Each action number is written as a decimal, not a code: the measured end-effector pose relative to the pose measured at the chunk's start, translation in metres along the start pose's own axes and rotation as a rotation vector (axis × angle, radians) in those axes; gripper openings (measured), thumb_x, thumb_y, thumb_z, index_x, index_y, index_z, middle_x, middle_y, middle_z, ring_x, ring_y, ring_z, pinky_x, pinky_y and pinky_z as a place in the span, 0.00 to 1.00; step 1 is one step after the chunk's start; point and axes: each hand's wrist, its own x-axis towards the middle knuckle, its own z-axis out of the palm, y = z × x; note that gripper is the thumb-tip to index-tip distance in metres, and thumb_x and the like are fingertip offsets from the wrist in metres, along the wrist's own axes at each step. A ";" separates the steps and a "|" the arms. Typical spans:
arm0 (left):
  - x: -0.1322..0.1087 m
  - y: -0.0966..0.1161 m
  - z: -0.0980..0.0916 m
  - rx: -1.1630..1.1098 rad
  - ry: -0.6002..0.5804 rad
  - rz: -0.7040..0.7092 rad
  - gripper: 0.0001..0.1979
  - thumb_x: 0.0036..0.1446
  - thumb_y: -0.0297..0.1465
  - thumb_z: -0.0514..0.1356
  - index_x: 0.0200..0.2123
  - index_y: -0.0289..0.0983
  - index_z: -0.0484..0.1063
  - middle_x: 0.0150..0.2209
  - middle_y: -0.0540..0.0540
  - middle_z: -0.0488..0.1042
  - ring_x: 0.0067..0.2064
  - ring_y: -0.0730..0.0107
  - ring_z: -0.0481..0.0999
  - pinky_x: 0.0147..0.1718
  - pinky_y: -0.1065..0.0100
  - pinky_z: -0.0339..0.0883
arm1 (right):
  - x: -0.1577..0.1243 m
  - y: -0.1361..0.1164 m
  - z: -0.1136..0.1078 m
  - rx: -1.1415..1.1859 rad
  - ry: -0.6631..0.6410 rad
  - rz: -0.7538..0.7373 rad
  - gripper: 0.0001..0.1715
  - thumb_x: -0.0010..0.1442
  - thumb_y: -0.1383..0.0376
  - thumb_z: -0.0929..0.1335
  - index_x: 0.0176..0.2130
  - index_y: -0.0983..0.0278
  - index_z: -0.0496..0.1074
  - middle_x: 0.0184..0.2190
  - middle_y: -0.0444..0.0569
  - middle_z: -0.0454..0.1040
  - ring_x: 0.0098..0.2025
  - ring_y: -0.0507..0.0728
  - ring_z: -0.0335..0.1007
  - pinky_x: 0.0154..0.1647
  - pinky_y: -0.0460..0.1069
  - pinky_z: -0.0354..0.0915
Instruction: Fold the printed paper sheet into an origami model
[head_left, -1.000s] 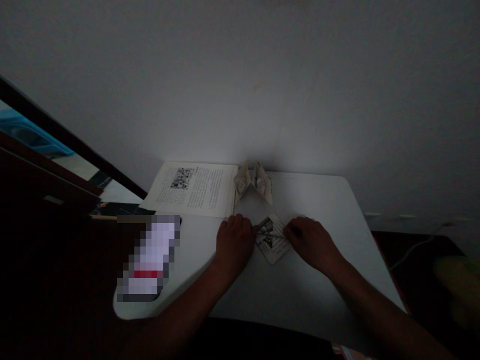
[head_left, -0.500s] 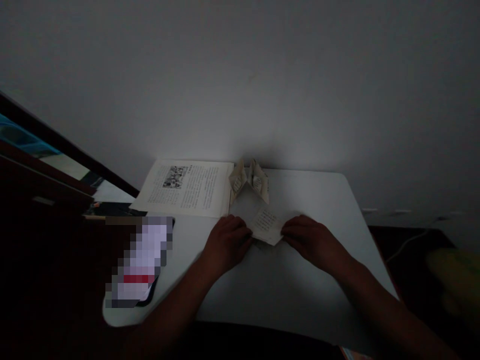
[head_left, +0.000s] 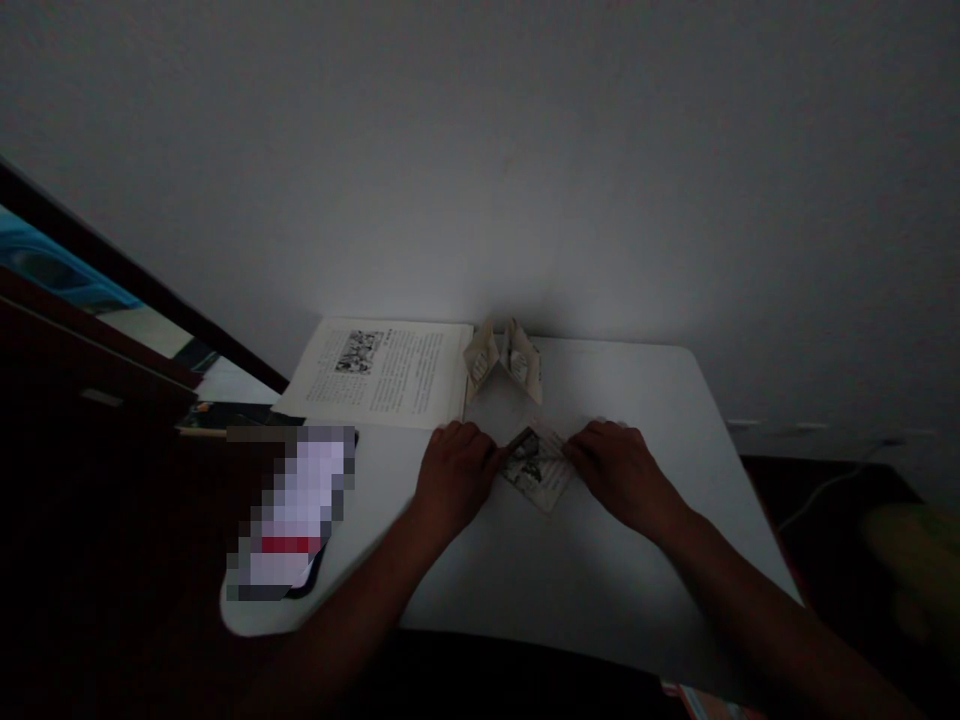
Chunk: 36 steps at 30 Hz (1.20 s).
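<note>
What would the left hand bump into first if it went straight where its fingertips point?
The left hand would push into the small folded paper first; it touches that now. Beyond, the right hand seems next in line, though depth is hard to judge.

Hands, one pair: we list a left hand [head_left: 459,478] and a right hand [head_left: 628,478], both bare, with rounded knuckles. Forearms, one pair: left forearm [head_left: 367,590] and right forearm [head_left: 757,612], uncovered as far as we see them, slim at the wrist, broader toward the elbow. Black expanse [head_left: 517,675], lower edge: perhaps clothing, though we find the light too dim for certainty.
</note>
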 end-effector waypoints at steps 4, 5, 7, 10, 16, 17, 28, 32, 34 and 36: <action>0.001 0.010 0.004 0.126 0.015 -0.040 0.14 0.61 0.35 0.50 0.29 0.35 0.70 0.32 0.43 0.69 0.37 0.61 0.66 0.38 0.60 0.56 | 0.005 -0.007 0.006 -0.138 0.027 0.056 0.16 0.64 0.62 0.59 0.31 0.64 0.71 0.30 0.49 0.72 0.37 0.57 0.65 0.38 0.51 0.50; 0.001 0.012 0.004 0.143 0.016 -0.048 0.14 0.61 0.34 0.50 0.30 0.35 0.70 0.32 0.42 0.69 0.38 0.60 0.66 0.38 0.59 0.56 | 0.006 -0.008 0.008 -0.165 0.035 0.063 0.16 0.64 0.62 0.59 0.31 0.64 0.71 0.30 0.49 0.72 0.37 0.58 0.65 0.37 0.52 0.50; 0.001 0.016 0.004 0.167 0.020 -0.062 0.13 0.61 0.34 0.49 0.30 0.35 0.69 0.32 0.42 0.69 0.38 0.59 0.65 0.38 0.58 0.56 | 0.008 -0.010 0.010 -0.211 0.049 0.070 0.16 0.64 0.62 0.58 0.30 0.64 0.70 0.31 0.50 0.72 0.37 0.58 0.65 0.37 0.52 0.49; 0.000 0.019 0.003 0.188 0.022 -0.074 0.12 0.60 0.33 0.49 0.30 0.35 0.69 0.32 0.42 0.68 0.38 0.58 0.65 0.38 0.57 0.55 | 0.010 -0.013 0.012 -0.256 0.060 0.069 0.17 0.64 0.63 0.57 0.30 0.64 0.69 0.30 0.50 0.72 0.37 0.59 0.65 0.37 0.53 0.48; -0.001 0.020 0.003 0.196 0.025 -0.074 0.12 0.60 0.33 0.49 0.30 0.35 0.69 0.33 0.41 0.68 0.39 0.57 0.65 0.39 0.56 0.55 | 0.011 -0.015 0.012 -0.308 0.038 0.049 0.16 0.64 0.64 0.57 0.32 0.65 0.69 0.31 0.52 0.73 0.36 0.60 0.65 0.35 0.53 0.47; -0.001 0.020 0.003 0.196 0.028 -0.073 0.12 0.60 0.33 0.49 0.30 0.35 0.69 0.33 0.41 0.68 0.39 0.57 0.65 0.39 0.57 0.55 | 0.011 -0.016 0.011 -0.315 0.034 0.044 0.15 0.64 0.65 0.57 0.32 0.65 0.69 0.31 0.53 0.73 0.37 0.60 0.65 0.35 0.53 0.47; 0.004 0.022 -0.003 0.214 -0.016 -0.069 0.11 0.58 0.33 0.51 0.30 0.35 0.70 0.32 0.41 0.70 0.38 0.58 0.67 0.38 0.57 0.57 | 0.013 -0.019 0.013 -0.310 0.039 0.080 0.15 0.64 0.64 0.57 0.33 0.65 0.70 0.31 0.54 0.73 0.37 0.62 0.66 0.33 0.53 0.49; 0.010 0.023 -0.005 0.201 -0.047 -0.067 0.12 0.58 0.33 0.51 0.29 0.34 0.70 0.31 0.41 0.71 0.37 0.59 0.69 0.36 0.59 0.58 | 0.015 -0.019 0.012 -0.332 0.045 0.069 0.17 0.65 0.64 0.56 0.34 0.65 0.70 0.31 0.53 0.73 0.37 0.62 0.67 0.32 0.52 0.49; 0.014 0.025 -0.004 0.184 -0.042 -0.073 0.15 0.60 0.36 0.50 0.30 0.33 0.70 0.30 0.41 0.71 0.35 0.59 0.70 0.35 0.60 0.59 | 0.016 -0.020 0.010 -0.340 0.026 0.049 0.16 0.64 0.65 0.57 0.34 0.65 0.70 0.31 0.53 0.73 0.36 0.62 0.67 0.31 0.52 0.49; 0.017 0.026 -0.001 0.174 -0.032 -0.085 0.18 0.61 0.39 0.48 0.31 0.33 0.70 0.30 0.41 0.71 0.35 0.60 0.70 0.34 0.60 0.60 | 0.017 -0.021 0.007 -0.341 -0.002 0.043 0.15 0.64 0.66 0.57 0.34 0.64 0.70 0.31 0.53 0.73 0.36 0.61 0.67 0.30 0.51 0.49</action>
